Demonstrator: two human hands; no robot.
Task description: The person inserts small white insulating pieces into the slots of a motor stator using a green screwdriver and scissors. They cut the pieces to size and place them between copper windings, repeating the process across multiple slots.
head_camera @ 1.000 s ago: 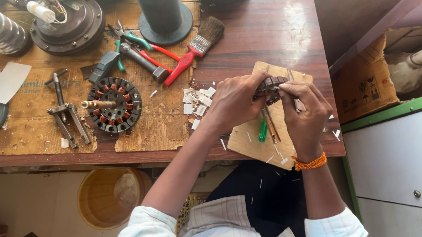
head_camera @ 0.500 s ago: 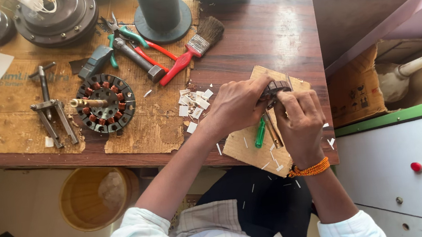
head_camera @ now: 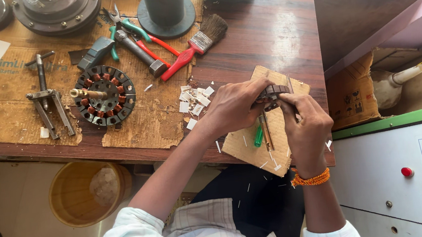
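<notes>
A person seated at a wooden workbench (head_camera: pixel 269 28) grips a small dark wound stator (head_camera: pixel 273 94) with both hands over a piece of cardboard (head_camera: pixel 247 143) at the bench's near edge. The left hand (head_camera: pixel 233 106) reaches in from the lower left, forearm stretched diagonally across the bench edge, its fingers curled tightly round the left side of the stator. The right hand (head_camera: pixel 306 127), wearing an orange beaded bracelet (head_camera: pixel 310 178) at the wrist, comes up from below with the wrist nearly straight; its thumb and forefinger pinch the stator's right side, the remaining fingers folded in. A metal shaft (head_camera: pixel 266 133) hangs down from the part between the two hands, and a green-handled tool (head_camera: pixel 258 136) lies on the cardboard just beside it. Small white paper slips (head_camera: pixel 194 97) are scattered on the bench left of the hands. Farther left sit a larger stator with copper windings (head_camera: pixel 104 95) and a metal puller (head_camera: pixel 50 101); behind them lie pliers (head_camera: pixel 128 30), a hammer (head_camera: pixel 133 48) and a red-handled brush (head_camera: pixel 195 47). A yellow bucket (head_camera: pixel 85 192) stands on the floor below.
</notes>
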